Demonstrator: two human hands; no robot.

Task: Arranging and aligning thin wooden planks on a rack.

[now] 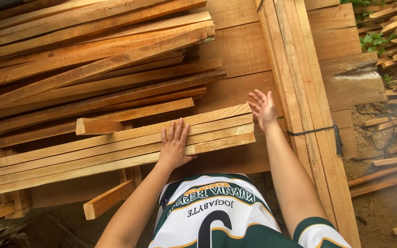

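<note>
Nearby, a strapped plank bundle (309, 115) flanks the slats (116, 147).

A short-sleeved sports jersey (217, 216) is being worn by the person. Its body is white, and it is being crossed by dark green panels that are being edged with thin gold piping. A dark green collar band (207, 181) is being shown at the neck. The sleeve (315, 229) on the right arm is being finished with a green cuff and a gold line. Both forearms are being left bare, and nothing is being worn on the wrists or fingers.
</note>
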